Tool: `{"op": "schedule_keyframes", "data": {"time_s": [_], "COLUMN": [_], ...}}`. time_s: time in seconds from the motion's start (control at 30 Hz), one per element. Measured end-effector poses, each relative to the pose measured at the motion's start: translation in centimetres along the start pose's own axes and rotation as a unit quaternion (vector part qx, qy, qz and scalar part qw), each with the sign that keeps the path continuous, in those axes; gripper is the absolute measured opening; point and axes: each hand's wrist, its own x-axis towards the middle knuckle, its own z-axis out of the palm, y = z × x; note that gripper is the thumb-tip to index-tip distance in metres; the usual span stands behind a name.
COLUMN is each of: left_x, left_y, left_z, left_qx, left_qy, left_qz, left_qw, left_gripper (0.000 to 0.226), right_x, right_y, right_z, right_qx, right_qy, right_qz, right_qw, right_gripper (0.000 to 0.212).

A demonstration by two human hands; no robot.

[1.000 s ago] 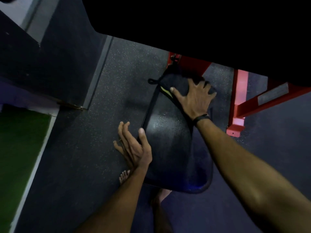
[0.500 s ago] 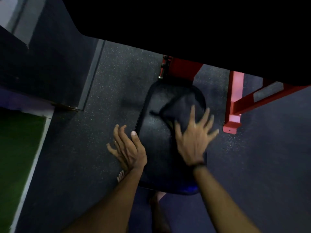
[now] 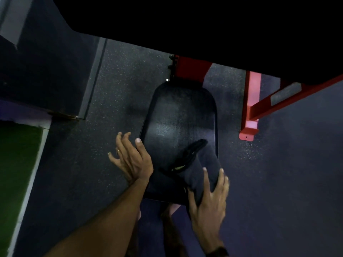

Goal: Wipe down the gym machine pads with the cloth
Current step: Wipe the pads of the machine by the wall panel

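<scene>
A black seat pad (image 3: 174, 119) of a red-framed gym machine lies below me, its far part bare and faintly shiny. A dark cloth (image 3: 200, 166) lies bunched on the pad's near right corner. My right hand (image 3: 207, 203) presses flat on the cloth's near end with fingers spread and straight. My left hand (image 3: 131, 158) rests against the pad's near left edge, thumb on the rim and fingers extended over the floor beside it.
The red machine frame (image 3: 250, 108) stands on the right with a foot plate on the speckled rubber floor (image 3: 120, 80). A large black pad (image 3: 204, 25) overhangs the top of view. Green turf (image 3: 16, 164) borders the far left. My bare feet show under the seat.
My right hand has dragged the cloth from the pad's far end down to its near right corner. My left hand has stayed at the left edge.
</scene>
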Motion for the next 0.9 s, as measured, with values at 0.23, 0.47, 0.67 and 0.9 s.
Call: {"op": "schedule_keyframes", "data": {"time_s": [0.23,0.47,0.67,0.9], "left_x": [0.1,0.0,0.1,0.2], "left_y": [-0.1,0.1,0.0,-0.1], "left_z": [0.1,0.0,0.1,0.1], "left_qx": [0.009,0.024,0.030,0.029], "left_qy": [0.004,0.005,-0.004,0.000], "left_qz": [0.001,0.006,-0.004,-0.011], "left_qw": [1.000,1.000,1.000,1.000], "left_gripper": [0.054,0.053,0.051,0.049], "right_x": [20.5,19.4,2.7,19.4], "right_y": [-4.2,-2.3,1.4,-2.3], "right_z": [-0.6,-0.6,-1.2,-2.1], "right_qx": [0.053,0.076,0.119,0.098], "right_qy": [0.038,0.051,-0.013,-0.027], "right_qz": [0.091,0.017,0.084,0.072], "right_qw": [0.994,0.996,0.989,0.992], "right_gripper": [0.076,0.065,0.078,0.093]}}
